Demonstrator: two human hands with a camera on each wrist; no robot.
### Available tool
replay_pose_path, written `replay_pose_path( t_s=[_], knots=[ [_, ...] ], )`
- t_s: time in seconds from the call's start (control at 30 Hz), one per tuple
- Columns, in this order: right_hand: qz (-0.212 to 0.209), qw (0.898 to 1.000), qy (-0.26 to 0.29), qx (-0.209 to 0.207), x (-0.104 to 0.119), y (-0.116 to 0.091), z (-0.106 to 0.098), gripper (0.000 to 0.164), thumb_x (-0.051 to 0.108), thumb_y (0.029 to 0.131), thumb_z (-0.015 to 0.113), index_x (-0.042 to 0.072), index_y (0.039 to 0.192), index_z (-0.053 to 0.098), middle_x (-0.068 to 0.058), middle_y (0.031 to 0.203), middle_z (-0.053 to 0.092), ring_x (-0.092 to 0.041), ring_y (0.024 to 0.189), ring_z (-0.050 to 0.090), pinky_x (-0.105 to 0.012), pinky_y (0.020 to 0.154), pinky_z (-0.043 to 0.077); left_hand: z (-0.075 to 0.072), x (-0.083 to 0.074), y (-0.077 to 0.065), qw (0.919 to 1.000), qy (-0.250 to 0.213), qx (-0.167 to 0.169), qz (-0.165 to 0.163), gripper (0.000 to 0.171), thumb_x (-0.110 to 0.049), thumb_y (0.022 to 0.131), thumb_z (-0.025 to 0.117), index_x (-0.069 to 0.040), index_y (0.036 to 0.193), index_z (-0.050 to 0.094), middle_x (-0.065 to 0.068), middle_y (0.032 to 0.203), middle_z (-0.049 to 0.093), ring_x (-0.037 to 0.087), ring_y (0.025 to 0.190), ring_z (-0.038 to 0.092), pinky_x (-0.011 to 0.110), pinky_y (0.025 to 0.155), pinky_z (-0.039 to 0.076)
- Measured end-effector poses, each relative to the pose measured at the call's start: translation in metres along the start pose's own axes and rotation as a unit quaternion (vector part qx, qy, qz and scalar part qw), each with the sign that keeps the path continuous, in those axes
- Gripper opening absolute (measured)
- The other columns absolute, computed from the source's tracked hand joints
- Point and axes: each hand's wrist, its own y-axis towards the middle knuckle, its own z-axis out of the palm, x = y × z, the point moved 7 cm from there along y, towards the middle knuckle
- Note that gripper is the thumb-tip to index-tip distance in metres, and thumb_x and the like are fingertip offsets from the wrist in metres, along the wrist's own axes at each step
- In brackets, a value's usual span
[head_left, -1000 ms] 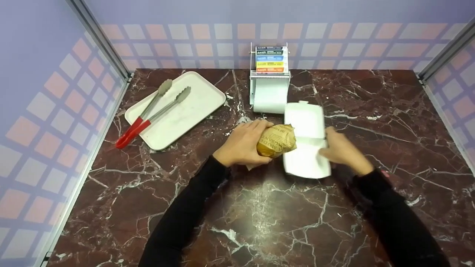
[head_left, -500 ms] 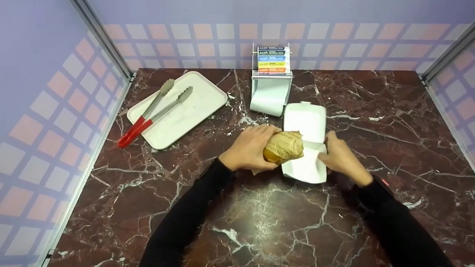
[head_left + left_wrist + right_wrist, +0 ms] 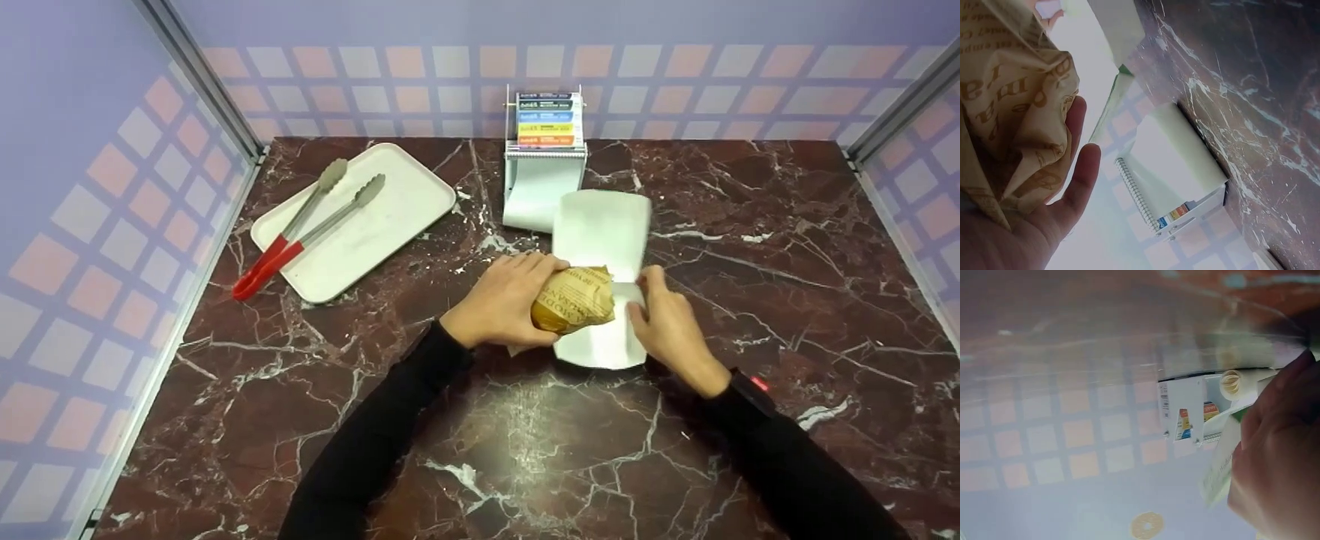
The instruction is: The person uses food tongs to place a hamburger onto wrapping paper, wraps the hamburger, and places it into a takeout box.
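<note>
In the head view my left hand (image 3: pixel 506 300) grips a round burger wrapped in printed brown paper (image 3: pixel 576 298). The same wrapper (image 3: pixel 1013 95) fills the upper left of the left wrist view, fingers curled round it. Just right of it is an opened white clamshell takeout box (image 3: pixel 604 229), its lid half towards the back wall. The burger overlaps the box's left edge and part of its near half. My right hand (image 3: pixel 675 326) pinches the box's right side near the fold, thumb over the rim. Its fingertips are partly hidden in the right wrist view.
Behind the box stands a white dispenser (image 3: pixel 544 187) with a hanging sheet and coloured strips on top. A white tray (image 3: pixel 375 247) lies at the back left, with red-handled metal tongs (image 3: pixel 300 232) across it. Tiled-pattern walls (image 3: pixel 420 82) border the marble-look table (image 3: pixel 540 450).
The box has shifted left towards the burger, with its lid now overlapping the dispenser's sheet. My right hand moved left with it, while my left hand moved slightly right and nearer with the burger.
</note>
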Motion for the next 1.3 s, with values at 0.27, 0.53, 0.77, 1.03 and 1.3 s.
replay_pose_path(
  t_s=[0.27,0.53,0.77,1.03,1.3],
  knots=[
    [0.001,1.0,0.002,0.012,0.018,0.01,0.016,0.036,-0.003,0.088,0.061,0.0,0.122,0.047,-0.017,0.07,0.063,-0.035,0.058,0.062,-0.047,0.051,0.052,0.003,0.0,-0.001,0.9999,0.013,0.004,0.001,0.093,-0.052,0.072,0.086,-0.014,0.148,0.047,0.005,0.135,0.061,0.023,0.123,0.058,0.042,0.111,0.046],
    [-0.007,0.998,0.057,0.038,0.02,0.022,-0.007,0.021,0.007,0.104,0.051,0.0,0.123,0.055,-0.011,0.08,0.065,-0.017,0.055,0.055,-0.028,0.047,0.048,0.002,-0.001,0.0,0.9998,0.02,-0.006,0.001,0.095,-0.054,0.071,0.086,-0.02,0.15,0.048,0.002,0.137,0.062,0.022,0.115,0.058,0.04,0.104,0.049],
    [-0.154,0.972,0.13,0.117,0.042,0.012,-0.021,0.07,0.022,0.089,0.08,0.007,0.15,0.049,-0.013,0.129,0.06,-0.019,0.099,0.061,-0.035,0.079,0.059,0.01,-0.008,0.004,0.9995,0.031,-0.002,0.008,0.094,-0.056,0.073,0.085,-0.018,0.151,0.048,0.003,0.137,0.062,0.022,0.114,0.061,0.039,0.097,0.056],
    [-0.127,0.976,0.134,0.118,0.05,0.007,-0.017,0.081,0.024,0.074,0.093,0.006,0.144,0.055,-0.009,0.12,0.06,-0.015,0.097,0.056,-0.025,0.077,0.056,0.012,-0.01,0.005,0.9995,0.01,-0.027,0.016,0.099,-0.058,0.073,0.085,-0.018,0.154,0.044,0.002,0.142,0.061,0.02,0.117,0.063,0.039,0.094,0.059],
    [-0.103,0.97,0.183,0.124,0.033,0.008,-0.018,0.078,0.014,0.074,0.093,0.005,0.142,0.055,-0.009,0.124,0.063,-0.012,0.101,0.059,-0.018,0.087,0.052,0.015,0.013,-0.002,0.9625,-0.258,0.07,0.049,0.108,-0.042,0.077,0.091,-0.023,0.163,0.029,0.003,0.161,0.043,0.022,0.138,0.051,0.043,0.114,0.048]
  ],
)
